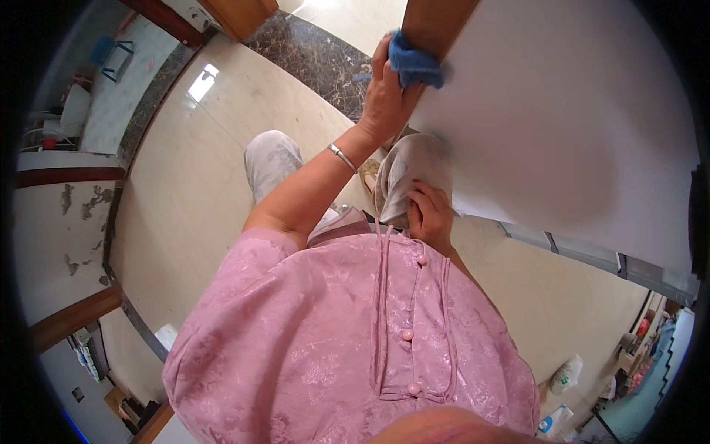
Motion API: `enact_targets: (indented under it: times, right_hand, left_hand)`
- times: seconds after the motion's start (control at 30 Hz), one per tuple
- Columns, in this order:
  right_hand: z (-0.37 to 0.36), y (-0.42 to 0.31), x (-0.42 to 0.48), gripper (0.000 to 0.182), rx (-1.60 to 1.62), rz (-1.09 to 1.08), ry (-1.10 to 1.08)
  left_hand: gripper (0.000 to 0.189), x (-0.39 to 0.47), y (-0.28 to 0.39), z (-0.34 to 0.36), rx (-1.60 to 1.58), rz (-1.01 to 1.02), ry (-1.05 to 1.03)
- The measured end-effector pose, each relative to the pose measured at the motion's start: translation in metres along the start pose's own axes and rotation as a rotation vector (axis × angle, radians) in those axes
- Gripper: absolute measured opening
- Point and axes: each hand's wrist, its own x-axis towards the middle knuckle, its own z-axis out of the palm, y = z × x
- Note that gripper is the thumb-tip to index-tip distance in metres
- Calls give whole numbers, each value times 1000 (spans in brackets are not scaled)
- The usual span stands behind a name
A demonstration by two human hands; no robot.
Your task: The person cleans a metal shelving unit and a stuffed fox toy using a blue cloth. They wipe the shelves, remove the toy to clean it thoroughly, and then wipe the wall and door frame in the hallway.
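Observation:
My left hand (pixel 388 102), with a silver bracelet (pixel 342 157) at its wrist, holds a blue cloth (pixel 413 61). The cloth is pressed against the wooden door trim (pixel 438 25) where it meets a white wall (pixel 554 111). My left arm reaches up and across to the right. My right hand (pixel 432 216) holds nothing and rests on my right knee (pixel 416 161), fingers slightly bent and apart. My knees are bent, in pale patterned trousers, and one shoe (pixel 368 173) shows between them.
A dark marbled threshold (pixel 316 61) crosses the glossy tile floor (pixel 183 222). At far left, a blue stool (pixel 108 55) stands in another room. White wall with peeling patches (pixel 72 222) borders the left side. Plastic bags (pixel 567 374) lie on the floor at lower right.

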Motion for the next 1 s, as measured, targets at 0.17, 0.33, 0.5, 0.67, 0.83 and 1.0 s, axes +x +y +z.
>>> enact_targets:
  times: [0.17,0.33,0.5,0.67,0.83,1.0]
  right_hand:
    - [-4,-1,-9,22,-68,11,61]
    - [-8,4,-15,22,-132,32,64]
    - [-12,6,-13,21,-179,42,36]
    - [-10,15,-18,21,-197,21,65]
    - [-10,5,-17,22,-173,26,70]
    - [-10,5,-16,22,-194,-13,64]
  left_hand:
    - [63,-67,-43,9,-88,-246,-197]
    - [57,-116,-85,34,-95,-438,-249]
    - [35,-155,-123,48,-55,-882,-469]
    - [23,-141,-102,56,50,-1096,-385]
    - [21,-111,-74,47,110,-921,-188]
    - [44,-43,-3,16,-99,-689,-2]
